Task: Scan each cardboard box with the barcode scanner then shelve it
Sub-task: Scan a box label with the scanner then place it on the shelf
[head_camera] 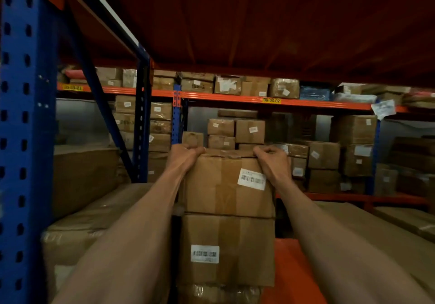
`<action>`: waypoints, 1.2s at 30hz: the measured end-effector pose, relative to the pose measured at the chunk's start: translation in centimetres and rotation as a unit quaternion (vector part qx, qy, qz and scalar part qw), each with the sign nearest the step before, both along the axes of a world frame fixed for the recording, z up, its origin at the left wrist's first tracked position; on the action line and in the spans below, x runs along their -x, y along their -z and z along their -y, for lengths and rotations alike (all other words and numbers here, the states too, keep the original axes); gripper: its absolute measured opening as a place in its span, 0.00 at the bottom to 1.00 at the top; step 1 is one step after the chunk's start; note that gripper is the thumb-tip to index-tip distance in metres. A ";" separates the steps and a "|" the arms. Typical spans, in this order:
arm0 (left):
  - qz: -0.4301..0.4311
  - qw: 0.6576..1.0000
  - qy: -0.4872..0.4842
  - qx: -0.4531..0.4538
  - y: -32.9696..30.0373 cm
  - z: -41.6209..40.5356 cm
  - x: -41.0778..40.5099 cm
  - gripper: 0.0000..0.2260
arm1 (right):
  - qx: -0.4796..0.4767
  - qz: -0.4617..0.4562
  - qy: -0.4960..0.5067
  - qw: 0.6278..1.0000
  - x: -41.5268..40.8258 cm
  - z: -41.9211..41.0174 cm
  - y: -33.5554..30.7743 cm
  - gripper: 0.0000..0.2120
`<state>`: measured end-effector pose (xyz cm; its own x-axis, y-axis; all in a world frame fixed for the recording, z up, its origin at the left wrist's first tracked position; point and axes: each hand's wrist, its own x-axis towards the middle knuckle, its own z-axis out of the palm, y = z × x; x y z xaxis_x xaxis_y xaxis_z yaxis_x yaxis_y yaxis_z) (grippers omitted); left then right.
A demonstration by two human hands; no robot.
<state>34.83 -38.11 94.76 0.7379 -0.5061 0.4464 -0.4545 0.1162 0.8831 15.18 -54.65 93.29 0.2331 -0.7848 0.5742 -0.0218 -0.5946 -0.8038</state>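
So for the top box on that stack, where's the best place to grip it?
Probably the far top corners, reached from the near side, much as the left hand and right hand hold now. The top box sits flush on the lower box, so no bottom edge shows for fingers.

The top cardboard box [226, 186] is plain brown with a white barcode label [251, 179]. Left of it stands a blue upright [23, 120] punched with dark holes. Behind it runs an orange beam [235, 98] bearing a yellow tag [271, 100].
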 end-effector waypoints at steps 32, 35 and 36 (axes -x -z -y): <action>0.200 0.961 -0.030 -0.188 7.2 -4.8 5.6 0.44 | 0.135 -0.391 0.026 0.910 6.0 -7.0 3.3 0.38; 0.212 0.954 -0.034 -0.210 10.1 -5.8 6.9 0.42 | 0.158 -0.418 0.024 0.894 7.4 -7.7 5.5 0.37; 0.212 0.954 -0.035 -0.208 11.2 -6.2 7.6 0.41 | 0.163 -0.429 0.023 0.888 8.1 -8.1 6.3 0.36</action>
